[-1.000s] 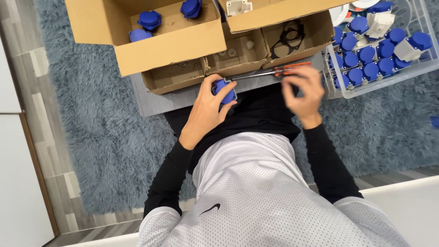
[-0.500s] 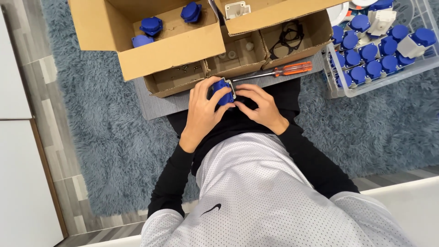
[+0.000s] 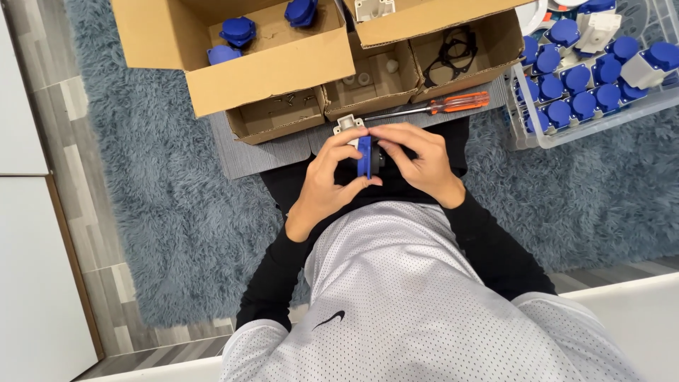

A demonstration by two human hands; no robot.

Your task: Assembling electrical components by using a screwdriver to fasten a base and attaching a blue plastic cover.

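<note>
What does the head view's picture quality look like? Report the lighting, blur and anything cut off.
Head view: light is even and soft, with no harsh glare; faint shadows sit under the cardboard box. The left hand, right hand and the blue part between them are sharp, as is the screwdriver. The clear bin runs off the right edge.

We are seeing a bright, evenly lit scene from above; shadows are lying soft and short beneath the cardboard boxes (image 3: 272,67). Focus is holding sharp throughout, with slight wide-angle bending at the edges and no glare.
</note>
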